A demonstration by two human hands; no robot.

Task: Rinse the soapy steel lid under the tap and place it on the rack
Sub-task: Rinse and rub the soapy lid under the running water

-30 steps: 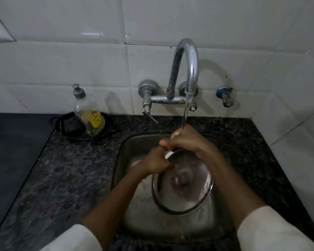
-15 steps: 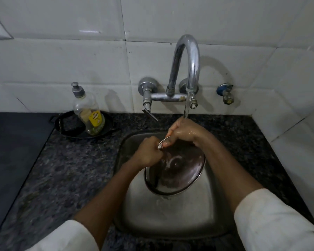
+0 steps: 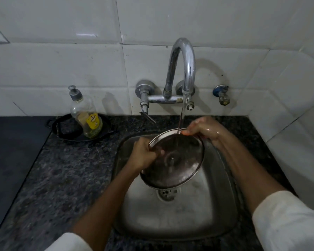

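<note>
Now both hands' fingers (image 3: 188, 132) grip the lid (image 3: 178, 163) rim.

Setting: a domestic kitchen wash area. Indicators, located relative to the two-handed grip on the steel lid (image 3: 172, 160):

- Directly beneath the grip: a square stainless steel sink (image 3: 216, 205) with a perforated drain (image 3: 168, 193), set into a dark speckled granite counter (image 3: 62, 178).
- Above and behind the grip: a wall-mounted chrome gooseneck tap (image 3: 184, 69), water running.
- Behind the tap: a white tiled wall (image 3: 62, 69), with a small blue-handled valve (image 3: 221, 94) to the right.
- Left of the grip: a pump bottle of dish liquid (image 3: 86, 115) standing in a black pan (image 3: 71, 129).
</note>
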